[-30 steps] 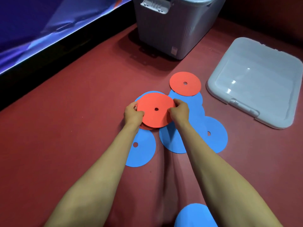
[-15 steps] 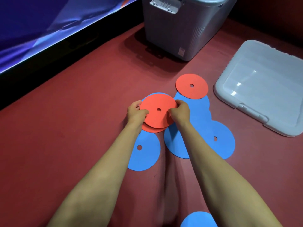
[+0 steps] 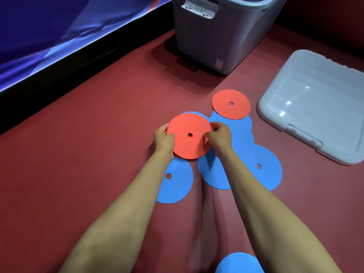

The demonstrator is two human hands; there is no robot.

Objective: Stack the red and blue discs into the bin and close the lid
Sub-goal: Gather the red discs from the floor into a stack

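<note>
A red disc [image 3: 187,142] with a small centre hole is held over the floor by both hands. My left hand [image 3: 163,139] grips its left edge and my right hand [image 3: 217,135] pinches its right edge. A second red edge shows just beneath it. Another red disc [image 3: 230,104] lies flat further back. Several blue discs lie around: one [image 3: 175,182] under my left wrist, one [image 3: 266,168] to the right, one [image 3: 239,263] at the bottom edge. The grey bin [image 3: 216,36] stands open behind. Its lid [image 3: 315,103] lies on the floor at the right.
The floor is dark red matting [image 3: 88,144]. A black ledge [image 3: 69,62] with a blue-lit panel above it runs along the left side. The bin has a latch handle [image 3: 201,7] on its near side.
The top red disc has been slid onto the one beneath, so less of the lower red edge shows. Both hands kept their hold on its edges. The camera view shifted slightly.
</note>
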